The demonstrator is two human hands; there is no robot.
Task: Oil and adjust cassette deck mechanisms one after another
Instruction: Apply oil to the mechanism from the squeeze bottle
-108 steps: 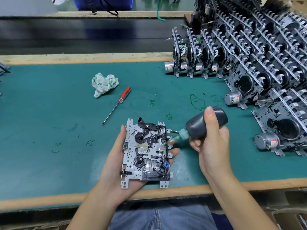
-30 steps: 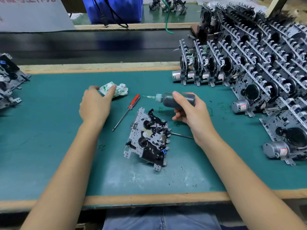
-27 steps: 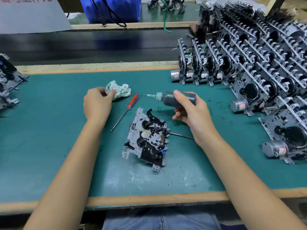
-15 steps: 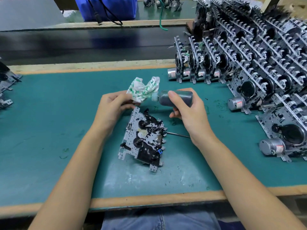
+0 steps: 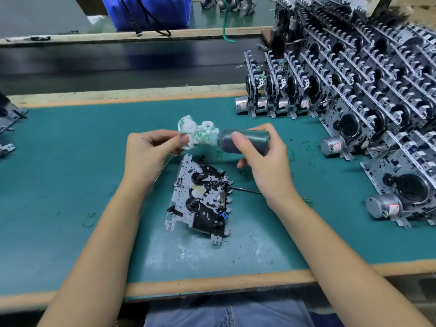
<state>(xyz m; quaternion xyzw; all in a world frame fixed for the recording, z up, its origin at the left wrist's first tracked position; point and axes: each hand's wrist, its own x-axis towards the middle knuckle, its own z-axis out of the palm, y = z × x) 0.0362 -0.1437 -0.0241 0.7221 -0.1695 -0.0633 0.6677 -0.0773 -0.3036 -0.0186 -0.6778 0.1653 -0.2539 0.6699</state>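
A: State the nearest items first.

B: The wooden front edge of the tabletop (image 5: 212,283) lies closest, with both forearms crossing it. On the green mat beyond it, one cassette deck mechanism (image 5: 199,200) lies flat and tilted — metal chassis to the left, black parts to the right. Neither hand touches it.

A: What lies beside the mechanism?

B: A thin metal shaft with a green handle (image 5: 306,200) lies on the mat just to its right, partly hidden under the right wrist. I cannot tell what tool it is.

A: Report the right-hand grip.

B: The right hand (image 5: 266,161) holds a dark oil bottle (image 5: 245,141) horizontally above the mat, beyond the mechanism. The thumb presses along the near side of the bottle and the fingers curl round its far side. The pale neck of the bottle points left.

A: Report the left-hand grip.

B: The left hand (image 5: 148,152) pinches a crumpled white cloth with green print (image 5: 197,133) between thumb and fingers. The cloth covers the bottle tip, so the nozzle itself is hidden.

A: And farther back?

B: Along the right side of the tabletop, rows of cassette deck mechanisms (image 5: 354,95) stand on edge, packed close together, each with a small cylindrical motor at its base. More parts (image 5: 7,128) sit at the left edge, cut off by the frame. Behind the tabletop runs a dark conveyor belt (image 5: 118,64) — past it stands a blue container (image 5: 151,10).
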